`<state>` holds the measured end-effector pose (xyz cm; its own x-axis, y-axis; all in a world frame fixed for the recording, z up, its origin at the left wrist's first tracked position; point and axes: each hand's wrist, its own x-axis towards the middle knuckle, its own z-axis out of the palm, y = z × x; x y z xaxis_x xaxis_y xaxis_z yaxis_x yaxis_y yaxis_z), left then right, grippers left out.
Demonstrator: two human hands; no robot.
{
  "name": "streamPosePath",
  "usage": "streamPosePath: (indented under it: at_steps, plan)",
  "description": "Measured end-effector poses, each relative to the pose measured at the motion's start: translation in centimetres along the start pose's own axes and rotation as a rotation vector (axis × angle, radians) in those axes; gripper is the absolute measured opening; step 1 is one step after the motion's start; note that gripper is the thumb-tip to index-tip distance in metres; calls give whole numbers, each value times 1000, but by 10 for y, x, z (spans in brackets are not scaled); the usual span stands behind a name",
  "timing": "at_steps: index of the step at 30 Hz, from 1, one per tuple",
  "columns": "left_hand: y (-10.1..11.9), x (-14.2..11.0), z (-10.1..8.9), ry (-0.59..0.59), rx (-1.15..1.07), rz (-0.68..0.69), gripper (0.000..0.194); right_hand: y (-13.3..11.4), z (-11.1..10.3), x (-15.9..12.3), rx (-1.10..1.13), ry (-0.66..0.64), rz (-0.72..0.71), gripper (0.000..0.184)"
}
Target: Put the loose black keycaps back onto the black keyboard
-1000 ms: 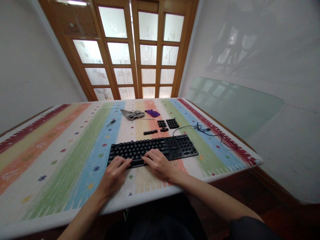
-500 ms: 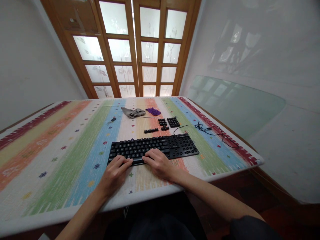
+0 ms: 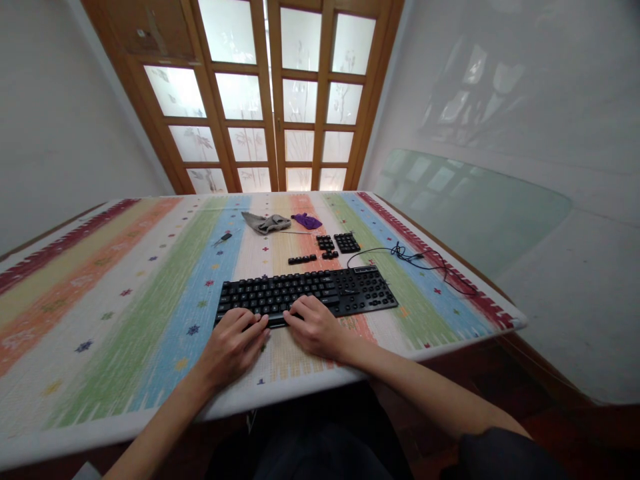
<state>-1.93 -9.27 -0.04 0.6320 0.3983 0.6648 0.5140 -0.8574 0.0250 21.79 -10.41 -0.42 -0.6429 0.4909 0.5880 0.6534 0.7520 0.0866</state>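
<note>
A black keyboard (image 3: 280, 289) lies flat on the table near its front edge, turned slightly. Its right-hand part lacks keycaps and shows bare switches. My left hand (image 3: 239, 341) is closed at the keyboard's front left, fingers bent over the lower keys and thumb at the space bar (image 3: 277, 322). On the space bar's other side, my right hand (image 3: 316, 327) is closed too, fingers bent onto the keyboard's front edge. Both hands hide parts of the bottom row. I cannot tell whether the space bar is fully seated.
Loose black keycaps stand in groups behind the keyboard: a number-pad block (image 3: 347, 243), a smaller block (image 3: 325, 243) and a row (image 3: 302, 259). Beyond lie a grey cloth (image 3: 267, 224) and a purple cloth (image 3: 306, 221). A cable (image 3: 400, 253) runs right; a small black object (image 3: 226, 237) lies left.
My left hand has shifted slightly, its thumb reaching a little further right along the keyboard's front edge. My right hand stays nearly where it was.
</note>
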Motion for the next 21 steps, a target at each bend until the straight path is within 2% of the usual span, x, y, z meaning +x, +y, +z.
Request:
streamPosePath:
  at_steps: [5,13,17,21]
  plan:
    - [2,0,4,-8,60,14,28,0,0,1,31,-17,45,17]
    - [3,7,5,-20,100,61,23,-1,4,1,-45,23,9,12]
    - [4,6,7,-45,80,61,23,-3,6,1,-35,19,49,12]
    - [5,4,6,-21,54,29,23,-5,5,1,-15,26,67,11]
